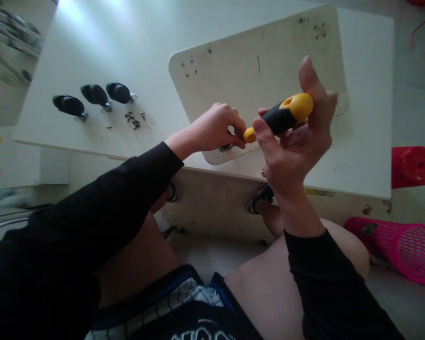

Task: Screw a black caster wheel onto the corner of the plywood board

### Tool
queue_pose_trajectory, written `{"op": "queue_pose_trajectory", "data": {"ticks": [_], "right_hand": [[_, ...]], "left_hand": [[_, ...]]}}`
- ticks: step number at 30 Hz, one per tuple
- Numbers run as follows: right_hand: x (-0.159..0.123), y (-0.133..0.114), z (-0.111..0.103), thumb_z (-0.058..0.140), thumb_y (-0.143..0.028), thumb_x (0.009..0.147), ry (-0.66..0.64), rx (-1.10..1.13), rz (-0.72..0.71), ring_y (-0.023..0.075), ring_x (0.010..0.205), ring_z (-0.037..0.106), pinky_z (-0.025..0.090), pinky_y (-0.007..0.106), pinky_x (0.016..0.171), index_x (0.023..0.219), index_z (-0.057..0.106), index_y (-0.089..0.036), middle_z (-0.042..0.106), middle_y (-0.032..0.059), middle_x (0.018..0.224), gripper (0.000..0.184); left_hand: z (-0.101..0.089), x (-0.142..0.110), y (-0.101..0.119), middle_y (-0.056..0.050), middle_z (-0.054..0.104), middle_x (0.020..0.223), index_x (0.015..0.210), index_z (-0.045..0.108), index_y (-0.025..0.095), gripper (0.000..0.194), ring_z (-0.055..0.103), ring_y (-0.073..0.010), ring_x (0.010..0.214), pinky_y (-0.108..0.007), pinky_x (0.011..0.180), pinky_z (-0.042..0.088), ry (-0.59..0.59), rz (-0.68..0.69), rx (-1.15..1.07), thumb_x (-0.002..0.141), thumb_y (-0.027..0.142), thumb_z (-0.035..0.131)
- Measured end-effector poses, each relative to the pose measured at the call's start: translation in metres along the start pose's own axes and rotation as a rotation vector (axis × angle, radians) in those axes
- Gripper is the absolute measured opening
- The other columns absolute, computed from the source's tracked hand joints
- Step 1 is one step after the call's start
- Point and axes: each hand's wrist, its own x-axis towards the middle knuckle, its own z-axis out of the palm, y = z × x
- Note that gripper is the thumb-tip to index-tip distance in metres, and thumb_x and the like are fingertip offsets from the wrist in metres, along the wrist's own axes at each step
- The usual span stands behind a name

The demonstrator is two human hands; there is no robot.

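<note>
My right hand (299, 137) holds a yellow and black screwdriver (281, 117) by its handle, thumb near the front end and the butt toward the palm. Its narrow yellow end points left, at the fingertips of my left hand (221, 126). Those fingers are closed in a pinch; whatever is between them, and the screwdriver's tip, stays hidden. Just below my left fingers a small dark metal piece (226, 147) partly shows. Beneath both hands lies a pale board (230, 80) with rounded corners and groups of small holes near its corners.
Three black furniture legs (94, 95) with metal ends lie on the white table (156, 28) at left. Beside them is a pile of several dark screws (133, 122). A pink mesh basket (403, 248) and a red object (412, 166) are at the right, off the table's edge.
</note>
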Motion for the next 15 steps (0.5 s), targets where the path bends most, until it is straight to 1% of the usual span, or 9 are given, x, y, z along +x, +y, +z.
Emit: {"op": "queue_pose_trajectory", "data": {"ticks": [2,5,7,9,11,14,15], "right_hand": [[-0.0001,-0.0014,0.0015,0.074,-0.067,0.089,0.039,0.043,-0.016,0.0245,0.123,0.066,0.071,0.041,0.097,0.153,0.059,-0.036,0.06,0.0066,0.138,0.073],[-0.0013,-0.0028,0.0033,0.076,-0.065,0.088,0.059,0.102,-0.009,0.0238,0.122,0.069,0.071,0.04,0.095,0.147,0.059,-0.038,0.06,0.0053,0.143,0.067],[-0.0024,-0.0031,0.0043,0.075,-0.066,0.09,0.048,0.128,0.018,0.0248,0.124,0.071,0.071,0.042,0.094,0.144,0.056,-0.038,0.062,0.005,0.14,0.064],[-0.0031,-0.0022,0.0049,0.07,-0.069,0.093,0.03,0.127,0.04,0.0275,0.132,0.07,0.071,0.045,0.096,0.142,0.054,-0.038,0.063,0.0049,0.137,0.061],[-0.003,0.0,0.0049,0.069,-0.071,0.093,0.01,0.103,0.022,0.0284,0.135,0.069,0.071,0.047,0.097,0.142,0.055,-0.039,0.062,0.0048,0.139,0.06],[-0.0015,0.0038,0.0026,0.07,-0.076,0.089,0.052,0.059,-0.045,0.0262,0.119,0.071,0.072,0.048,0.095,0.144,0.058,-0.039,0.06,0.0058,0.148,0.068],[-0.001,0.0043,0.0013,0.069,-0.078,0.088,0.03,0.033,-0.021,0.0253,0.115,0.071,0.072,0.048,0.096,0.148,0.055,-0.039,0.058,0.0062,0.153,0.073]], "left_hand": [[0.0003,-0.0008,0.0003,-0.003,0.076,0.081,0.077,0.08,0.022,0.015,0.073,-0.0205,0.089,-0.034,0.086,0.055,0.019,-0.011,-0.006,0.081,0.033,0.089],[-0.0006,-0.0018,0.0018,-0.004,0.076,0.082,0.078,0.08,0.022,0.019,0.073,-0.0226,0.088,-0.036,0.082,0.056,0.041,-0.021,-0.01,0.08,0.037,0.091],[-0.0003,-0.0018,0.0026,-0.004,0.077,0.082,0.079,0.081,0.023,0.02,0.073,-0.0234,0.088,-0.036,0.08,0.057,0.05,-0.026,-0.013,0.08,0.039,0.092],[0.0017,-0.0011,0.0028,-0.004,0.077,0.082,0.079,0.08,0.023,0.021,0.073,-0.0231,0.088,-0.036,0.081,0.057,0.059,-0.032,-0.013,0.079,0.04,0.093],[0.0048,-0.0001,0.0028,-0.004,0.075,0.079,0.077,0.079,0.022,0.024,0.072,-0.0223,0.085,-0.036,0.081,0.057,0.073,-0.039,-0.006,0.078,0.041,0.094],[0.0071,0.0011,0.0033,-0.003,0.075,0.077,0.076,0.078,0.022,0.025,0.07,-0.0213,0.082,-0.036,0.08,0.057,0.07,-0.043,0.004,0.077,0.041,0.094],[0.0062,0.0014,0.0036,-0.002,0.075,0.078,0.077,0.079,0.022,0.024,0.07,-0.021,0.082,-0.035,0.08,0.057,0.058,-0.04,0.003,0.077,0.04,0.094]]}}
